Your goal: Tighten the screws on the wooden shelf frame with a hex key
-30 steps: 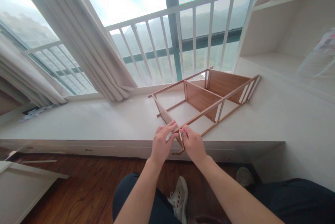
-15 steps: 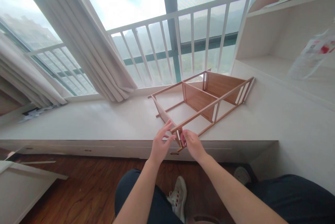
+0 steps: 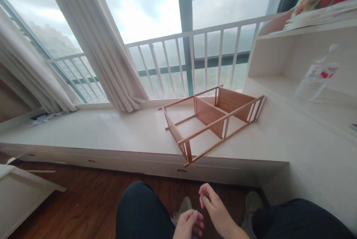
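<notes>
A small brown wooden shelf rack (image 3: 208,115) lies on its side on the white window ledge (image 3: 111,131). Its near leg ends stick out past the ledge's front edge. Both hands are apart from it, low over the floor in front of my body. My left hand (image 3: 190,225) has curled fingers with the thumb pressed to them; whatever may be in it is hidden. To its right and slightly higher is my right hand (image 3: 216,206), its fingers bent inward and the thumb close to them. I cannot make out anything between those fingers.
Drawers with handles (image 3: 181,170) front the ledge. A white railing (image 3: 206,60) and a grey curtain (image 3: 111,64) stand behind. At the right, a clear plastic bottle (image 3: 318,77) sits in a shelf unit. My knee (image 3: 142,209) and a white furniture piece (image 3: 25,198) are below.
Both hands have left the rack's near corner and drawn back down toward my body. The rack still lies on the ledge. My view has tilted slightly upward.
</notes>
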